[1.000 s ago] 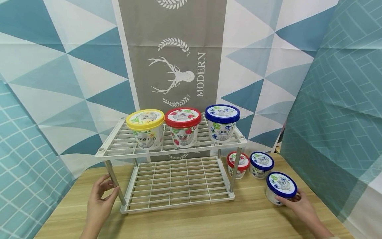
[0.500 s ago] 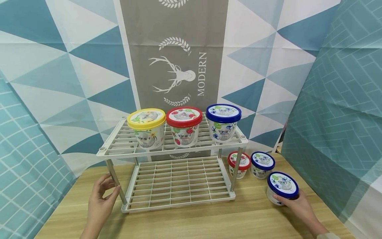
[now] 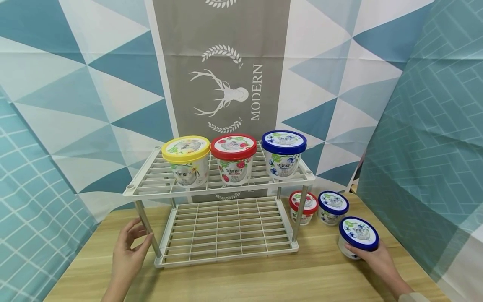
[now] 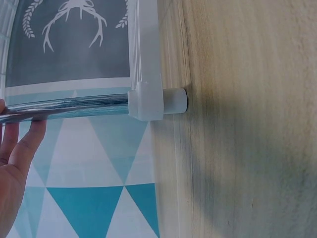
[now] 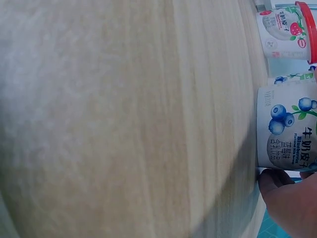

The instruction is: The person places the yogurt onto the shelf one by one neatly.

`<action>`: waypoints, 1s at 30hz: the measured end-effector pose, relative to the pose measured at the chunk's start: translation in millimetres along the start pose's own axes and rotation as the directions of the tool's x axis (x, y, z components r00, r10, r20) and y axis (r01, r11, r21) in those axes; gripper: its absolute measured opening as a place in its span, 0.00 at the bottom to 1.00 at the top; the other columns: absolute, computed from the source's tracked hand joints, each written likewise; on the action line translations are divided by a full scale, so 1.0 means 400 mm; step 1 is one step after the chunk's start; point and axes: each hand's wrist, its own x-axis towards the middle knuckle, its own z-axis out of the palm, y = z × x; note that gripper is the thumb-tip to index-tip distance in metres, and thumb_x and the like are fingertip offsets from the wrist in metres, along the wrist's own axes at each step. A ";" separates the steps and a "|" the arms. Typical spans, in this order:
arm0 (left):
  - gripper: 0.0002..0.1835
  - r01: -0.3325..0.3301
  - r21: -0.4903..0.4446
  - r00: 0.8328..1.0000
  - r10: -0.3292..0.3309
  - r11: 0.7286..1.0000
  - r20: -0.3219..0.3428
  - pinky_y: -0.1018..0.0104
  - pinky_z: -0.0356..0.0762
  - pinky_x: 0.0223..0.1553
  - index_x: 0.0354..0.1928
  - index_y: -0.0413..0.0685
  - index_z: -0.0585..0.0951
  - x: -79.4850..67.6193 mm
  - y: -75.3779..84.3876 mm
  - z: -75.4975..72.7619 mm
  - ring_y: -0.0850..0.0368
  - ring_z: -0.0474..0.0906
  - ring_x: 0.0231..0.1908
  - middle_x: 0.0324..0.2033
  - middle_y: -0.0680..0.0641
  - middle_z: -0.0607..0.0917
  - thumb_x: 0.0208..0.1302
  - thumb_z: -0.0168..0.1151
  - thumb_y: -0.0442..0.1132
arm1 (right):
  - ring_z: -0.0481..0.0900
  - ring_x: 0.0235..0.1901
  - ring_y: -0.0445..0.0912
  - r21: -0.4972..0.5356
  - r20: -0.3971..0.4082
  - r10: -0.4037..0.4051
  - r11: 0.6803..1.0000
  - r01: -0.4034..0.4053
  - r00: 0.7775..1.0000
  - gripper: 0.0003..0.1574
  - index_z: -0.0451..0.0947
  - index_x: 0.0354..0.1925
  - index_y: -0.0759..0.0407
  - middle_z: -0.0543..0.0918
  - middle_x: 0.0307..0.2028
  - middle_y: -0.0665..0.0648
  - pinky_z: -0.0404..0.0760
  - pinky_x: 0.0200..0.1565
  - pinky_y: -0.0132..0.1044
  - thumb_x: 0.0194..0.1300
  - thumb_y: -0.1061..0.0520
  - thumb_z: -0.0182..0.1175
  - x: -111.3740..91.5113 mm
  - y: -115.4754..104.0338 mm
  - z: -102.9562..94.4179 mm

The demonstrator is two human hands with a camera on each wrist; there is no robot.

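My left hand [image 3: 129,247] holds the front-left metal post [image 3: 146,224] of a white two-tier rack [image 3: 219,191], its fingertips and thumb on either side. In the left wrist view, the fingers [image 4: 25,144] touch the post [image 4: 79,105] above its white corner joint. At the right, my right hand [image 3: 379,260] grips a blue-lidded blueberry tub [image 3: 358,235], with the thumb at its front side. The right wrist view has this tub [image 5: 290,126] with its base on or very near the table. Its far side is hidden.
Yellow-lidded [image 3: 186,161], red-lidded [image 3: 234,159] and blue-lidded [image 3: 284,154] tubs stand on the upper shelf. On the wooden table [image 3: 256,281], a smaller red-lidded tub [image 3: 303,207] and a blue-lidded tub [image 3: 333,207] stand right of the rack. Patterned cloth [image 3: 313,84] hangs behind.
The head view has shifted slightly. Both hands, the rack and the tubs keep the same places relative to each other.
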 end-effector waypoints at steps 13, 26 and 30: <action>0.32 -0.002 0.013 1.000 0.002 1.000 -0.006 0.88 0.78 0.31 0.58 0.34 0.68 0.000 -0.005 0.002 0.78 0.76 0.34 0.36 0.69 0.76 0.48 0.61 0.14 | 0.50 0.66 0.70 0.031 0.012 -0.015 0.999 0.014 1.000 0.72 0.31 0.70 0.72 0.49 0.67 0.78 0.54 0.67 0.63 0.53 0.38 0.66 -0.002 0.000 -0.001; 0.32 -0.001 0.011 1.000 0.001 1.000 0.002 0.88 0.77 0.31 0.59 0.36 0.68 -0.003 -0.003 0.000 0.79 0.76 0.35 0.37 0.70 0.76 0.49 0.61 0.15 | 0.50 0.66 0.72 0.049 -0.046 0.003 0.999 -0.001 0.999 0.75 0.30 0.71 0.70 0.49 0.67 0.78 0.56 0.66 0.65 0.51 0.37 0.68 -0.007 0.002 0.015; 0.32 0.007 0.017 1.000 -0.007 1.000 0.006 0.88 0.77 0.31 0.59 0.37 0.67 -0.003 -0.001 -0.001 0.79 0.75 0.35 0.37 0.70 0.76 0.50 0.61 0.16 | 0.50 0.66 0.72 0.054 -0.068 -0.006 0.998 0.010 0.998 0.74 0.31 0.71 0.70 0.50 0.67 0.79 0.56 0.65 0.66 0.51 0.39 0.68 -0.009 0.001 0.020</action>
